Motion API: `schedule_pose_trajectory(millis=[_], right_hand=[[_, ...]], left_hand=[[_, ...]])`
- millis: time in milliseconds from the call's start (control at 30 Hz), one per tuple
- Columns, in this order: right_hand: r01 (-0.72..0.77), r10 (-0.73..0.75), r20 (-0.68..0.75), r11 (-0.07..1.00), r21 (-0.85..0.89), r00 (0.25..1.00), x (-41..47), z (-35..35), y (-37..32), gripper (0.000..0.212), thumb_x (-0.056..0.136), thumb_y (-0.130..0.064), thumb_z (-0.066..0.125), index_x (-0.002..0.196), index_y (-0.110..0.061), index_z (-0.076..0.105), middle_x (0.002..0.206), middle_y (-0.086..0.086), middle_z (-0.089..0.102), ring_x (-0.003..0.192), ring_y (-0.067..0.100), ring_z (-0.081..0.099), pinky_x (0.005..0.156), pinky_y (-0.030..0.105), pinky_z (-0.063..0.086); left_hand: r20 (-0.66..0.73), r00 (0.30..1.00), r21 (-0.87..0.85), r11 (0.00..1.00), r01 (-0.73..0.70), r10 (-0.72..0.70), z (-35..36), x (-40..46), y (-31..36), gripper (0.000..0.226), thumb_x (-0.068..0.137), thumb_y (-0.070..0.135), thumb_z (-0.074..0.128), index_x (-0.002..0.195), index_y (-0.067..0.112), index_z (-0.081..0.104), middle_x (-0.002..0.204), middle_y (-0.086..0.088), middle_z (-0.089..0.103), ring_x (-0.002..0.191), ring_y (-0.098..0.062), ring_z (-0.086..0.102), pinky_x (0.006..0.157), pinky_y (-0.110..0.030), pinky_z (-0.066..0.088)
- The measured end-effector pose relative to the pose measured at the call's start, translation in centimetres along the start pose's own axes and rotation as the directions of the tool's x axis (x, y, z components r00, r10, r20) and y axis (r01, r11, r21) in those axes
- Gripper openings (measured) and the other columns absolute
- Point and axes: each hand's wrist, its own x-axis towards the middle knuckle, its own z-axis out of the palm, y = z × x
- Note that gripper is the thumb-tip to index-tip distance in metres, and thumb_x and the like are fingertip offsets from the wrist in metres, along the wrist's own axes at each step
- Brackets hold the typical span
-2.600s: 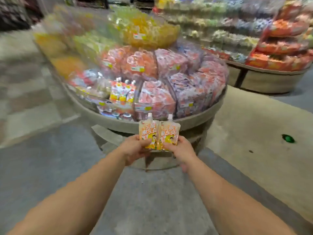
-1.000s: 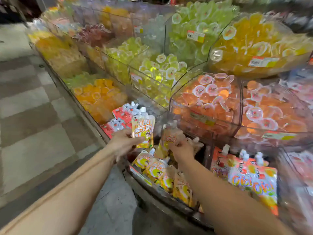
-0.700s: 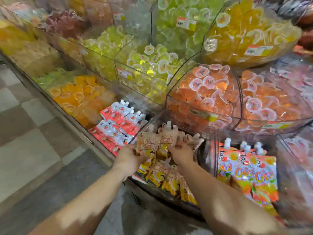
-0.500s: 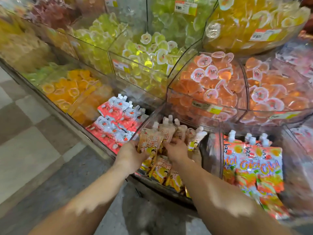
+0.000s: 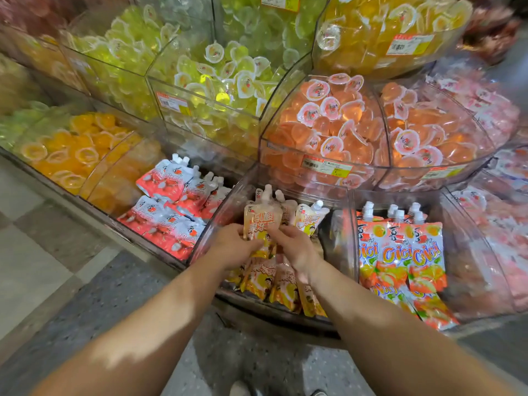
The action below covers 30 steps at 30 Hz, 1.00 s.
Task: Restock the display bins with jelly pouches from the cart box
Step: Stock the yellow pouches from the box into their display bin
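A yellow-orange jelly pouch (image 5: 261, 221) with a white spout stands upright inside the clear middle bin (image 5: 217, 212). My left hand (image 5: 231, 248) grips its lower left edge. My right hand (image 5: 295, 247) pinches its lower right side from the other flank. Several matching pouches (image 5: 274, 281) lie below my hands in the same bin, and more stand behind, such as one with a white cap (image 5: 310, 218). The cart box is out of view.
Red-and-white pouches (image 5: 171, 207) fill the bin to the left. Orange "Cici" pouches (image 5: 400, 252) fill the bin to the right. Above sit clear bins of orange jelly cups (image 5: 328, 127) and green-yellow cups (image 5: 217, 78). Grey floor (image 5: 85, 295) lies below.
I have walked up to the display carrying two pouches. Both hands have lowered into the middle bin and drawn together onto a single upright pouch.
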Motion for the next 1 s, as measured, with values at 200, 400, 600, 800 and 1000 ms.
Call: schedule_pose_trajectory(millis=[200, 400, 600, 800, 1000], right_hand=[[0.040, -0.078, -0.341, 0.992, -0.117, 0.937, 0.5, -2.5, 1.3, 0.025, 0.090, -0.012, 0.064, 0.067, -0.021, 0.060, 0.056, -0.003, 0.054, 0.053, 0.016, 0.046, 0.053, 0.028, 0.040], [-0.127, -0.006, -0.320, 0.910, -0.395, 0.947, 2.2, -2.8, 1.7, 0.019, 0.094, -0.022, 0.058, 0.098, -0.004, 0.063, 0.081, 0.004, 0.063, 0.075, 0.021, 0.057, 0.074, 0.030, 0.046], [-0.155, 0.007, -0.305, 0.873, -0.462, 0.952, 2.0, -2.6, 1.0, 0.016, 0.091, -0.024, 0.062, 0.087, -0.009, 0.057, 0.080, 0.007, 0.061, 0.076, 0.024, 0.056, 0.072, 0.030, 0.046], [-0.098, -0.062, -0.281, 0.848, -0.521, 0.958, -1.5, -2.5, -0.2, 0.011, 0.091, -0.017, 0.056, 0.098, -0.011, 0.050, 0.092, 0.007, 0.058, 0.090, 0.026, 0.058, 0.071, 0.027, 0.040], [0.249, -0.424, -0.181, 0.772, -0.585, 0.887, -8.8, -5.2, -3.4, 0.038, 0.092, -0.019, 0.057, 0.130, -0.016, 0.057, 0.119, 0.004, 0.066, 0.109, 0.021, 0.060, 0.085, 0.024, 0.043]], left_hand=[[0.056, 0.967, 0.275, 0.927, -0.254, 0.248, 1.0, 1.1, 0.9, 0.048, 0.088, 0.023, 0.067, 0.134, 0.019, 0.055, 0.121, -0.001, 0.056, 0.091, -0.012, 0.057, 0.086, -0.021, 0.043], [0.204, 0.966, 0.629, 0.734, -0.254, 0.159, 0.8, 2.4, -0.8, 0.054, 0.091, 0.037, 0.058, 0.142, 0.032, 0.044, 0.155, -0.002, 0.015, 0.139, -0.026, 0.020, 0.115, -0.038, 0.023], [0.211, 0.963, 0.645, 0.717, -0.264, 0.165, 1.4, 2.4, -1.1, 0.062, 0.093, 0.038, 0.055, 0.149, 0.024, 0.031, 0.158, -0.005, 0.006, 0.142, -0.030, 0.016, 0.115, -0.041, 0.024], [0.146, 0.976, 0.691, 0.690, -0.217, 0.161, 1.7, 1.1, -0.2, 0.064, 0.090, 0.042, 0.058, 0.145, 0.017, 0.036, 0.156, -0.013, 0.018, 0.141, -0.035, 0.023, 0.115, -0.042, 0.025], [-0.024, 0.915, 0.670, 0.686, -0.285, 0.404, 5.6, -2.6, 4.3, 0.041, 0.088, 0.046, 0.054, 0.109, 0.012, 0.062, 0.122, -0.015, 0.059, 0.117, -0.036, 0.052, 0.094, -0.043, 0.043]])
